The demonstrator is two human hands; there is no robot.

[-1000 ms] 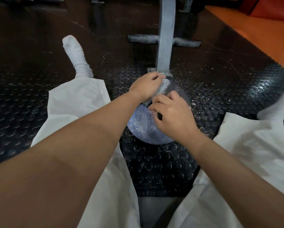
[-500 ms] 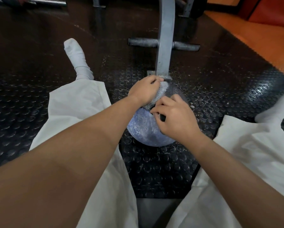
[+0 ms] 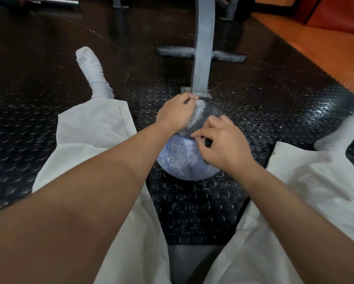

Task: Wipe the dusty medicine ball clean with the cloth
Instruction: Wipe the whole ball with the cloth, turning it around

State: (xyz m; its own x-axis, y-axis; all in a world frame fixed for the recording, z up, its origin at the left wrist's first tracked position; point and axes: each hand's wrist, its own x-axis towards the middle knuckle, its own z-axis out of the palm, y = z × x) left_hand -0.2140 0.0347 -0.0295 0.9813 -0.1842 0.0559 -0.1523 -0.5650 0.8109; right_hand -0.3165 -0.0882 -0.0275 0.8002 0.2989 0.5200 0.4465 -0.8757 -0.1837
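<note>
The medicine ball rests on the floor between my spread legs. Its near side is blue and mottled with pale dust, and a dark panel shows at its far right. A grey, mesh-patterned cloth lies over the top of the ball. My left hand sits on the ball's top left, its fingertips closed on the cloth's far edge. My right hand rests on the ball's right side, thumb and fingers pinching the cloth's near edge. Both hands hide part of the cloth.
A grey metal post with a padded crossbar stands on its foot plate just beyond the ball. Black studded rubber mat covers the floor. My white-trousered legs and socked feet flank the ball. Orange flooring lies at the far right.
Both hands stay on the ball's top. The right hand's fingers have closed tighter on the cloth's near edge, and the left fingertips have curled at its far edge.
</note>
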